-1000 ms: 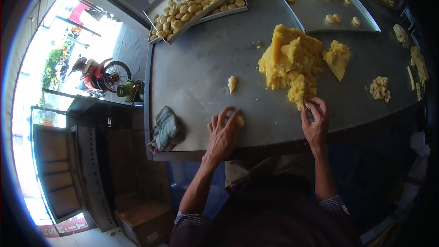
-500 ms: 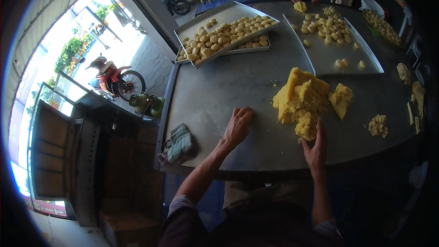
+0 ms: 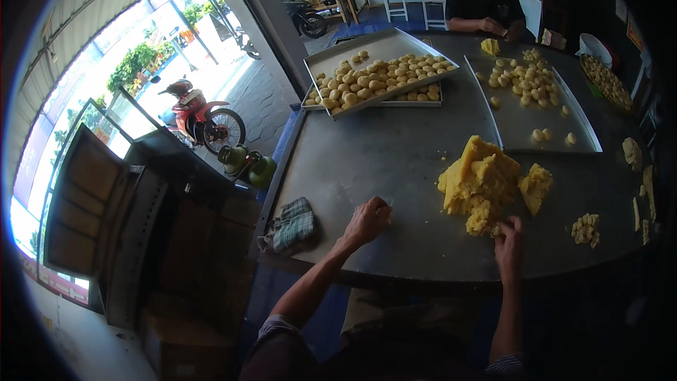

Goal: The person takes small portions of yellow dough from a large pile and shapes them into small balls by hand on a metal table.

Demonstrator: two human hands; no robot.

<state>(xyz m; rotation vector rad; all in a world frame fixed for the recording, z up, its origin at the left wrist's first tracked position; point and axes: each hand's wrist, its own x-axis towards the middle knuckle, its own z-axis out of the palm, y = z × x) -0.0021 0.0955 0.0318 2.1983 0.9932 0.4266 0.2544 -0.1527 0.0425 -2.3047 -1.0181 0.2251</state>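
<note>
A big crumbly mound of yellow dough [image 3: 483, 176] rests on the dark metal table [image 3: 360, 148], with a separate chunk of yellow dough [image 3: 536, 188] just to its right. At the mound's near edge, my right hand [image 3: 510, 234] pinches a knob of the dough, its fingertips partly hidden against it. My left hand [image 3: 368, 221] is curled closed at the tabletop, left of the mound and apart from it. What lies inside those fingers, if anything, is hidden.
Trays of round dough balls stand at the far left [image 3: 377, 85] and far right [image 3: 530, 95]. A folded checked cloth [image 3: 293, 226] lies by the left edge. Small dough pieces [image 3: 585, 230] sit at right. Across the table, a person [image 3: 486, 3] works with their hands.
The view has tilted up, showing more of the far person. My right hand has gone from lying beside the mound with fingers extended to pinching its near edge. My left hand stays curled.
</note>
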